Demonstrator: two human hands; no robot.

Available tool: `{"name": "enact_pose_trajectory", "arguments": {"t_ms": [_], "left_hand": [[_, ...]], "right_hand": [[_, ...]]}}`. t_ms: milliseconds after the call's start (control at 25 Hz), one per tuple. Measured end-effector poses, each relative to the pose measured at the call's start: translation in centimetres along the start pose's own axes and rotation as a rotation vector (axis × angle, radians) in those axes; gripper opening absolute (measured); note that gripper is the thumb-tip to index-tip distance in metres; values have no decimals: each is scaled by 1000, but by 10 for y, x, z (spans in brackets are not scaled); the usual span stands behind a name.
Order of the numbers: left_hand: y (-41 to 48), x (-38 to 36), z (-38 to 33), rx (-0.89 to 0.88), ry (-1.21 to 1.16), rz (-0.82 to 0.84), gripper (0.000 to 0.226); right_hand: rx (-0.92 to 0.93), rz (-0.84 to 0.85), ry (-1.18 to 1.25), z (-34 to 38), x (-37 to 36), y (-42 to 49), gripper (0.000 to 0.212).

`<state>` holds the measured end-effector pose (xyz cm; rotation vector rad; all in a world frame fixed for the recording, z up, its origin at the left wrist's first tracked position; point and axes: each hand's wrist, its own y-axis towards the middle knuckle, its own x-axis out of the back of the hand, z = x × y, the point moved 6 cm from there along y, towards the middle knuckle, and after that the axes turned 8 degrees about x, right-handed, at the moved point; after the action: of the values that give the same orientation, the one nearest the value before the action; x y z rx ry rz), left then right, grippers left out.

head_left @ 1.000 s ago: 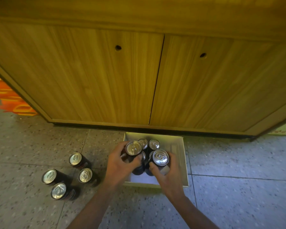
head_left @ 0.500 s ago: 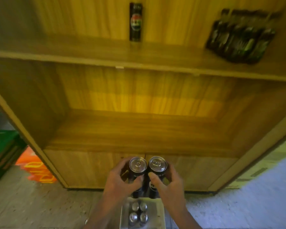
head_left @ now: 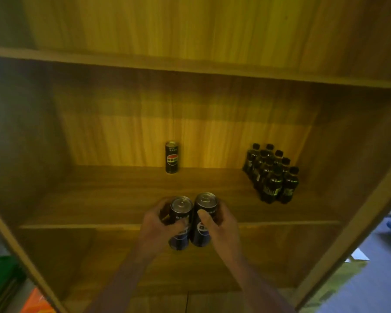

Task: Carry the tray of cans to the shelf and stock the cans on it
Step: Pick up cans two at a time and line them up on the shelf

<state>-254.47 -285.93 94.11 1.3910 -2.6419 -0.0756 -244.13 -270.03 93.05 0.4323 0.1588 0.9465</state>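
Note:
I hold two dark cans upright, side by side, in front of a wooden shelf [head_left: 127, 206]. My left hand [head_left: 155, 227] is shut on the left can [head_left: 180, 222]. My right hand [head_left: 221, 229] is shut on the right can [head_left: 203, 220], which sits a little higher. Both cans are level with the shelf board's front edge, with their silver tops facing me. One more dark can [head_left: 172, 157] stands upright at the back of that board, against the rear panel. The tray is out of view.
A shrink-wrapped pack of dark bottles [head_left: 272, 175] stands on the right of the same board. Another board [head_left: 190, 66] runs above. A green crate [head_left: 0, 281] and an orange pack [head_left: 35, 301] lie at the lower left, outside the cabinet's side wall.
Both hands lifted a can each out of the tray on the floor and raised them to the shelf with the single can. My view tilted up, so the tray and floor cans have left the frame.

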Motion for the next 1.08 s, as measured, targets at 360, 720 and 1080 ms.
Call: {"name": "enact_pose_trajectory", "arguments": {"t_ms": [360, 720, 1080], "left_hand": [[81, 9, 22, 48, -80, -102, 52], [110, 25, 41, 109, -135, -42, 59], [105, 23, 59, 67, 23, -181, 59]], "right_hand": [[-103, 69, 24, -61, -22, 80, 44], [-137, 138, 4, -94, -38, 103, 63], [-99, 131, -184, -109, -33, 90, 64]]}}
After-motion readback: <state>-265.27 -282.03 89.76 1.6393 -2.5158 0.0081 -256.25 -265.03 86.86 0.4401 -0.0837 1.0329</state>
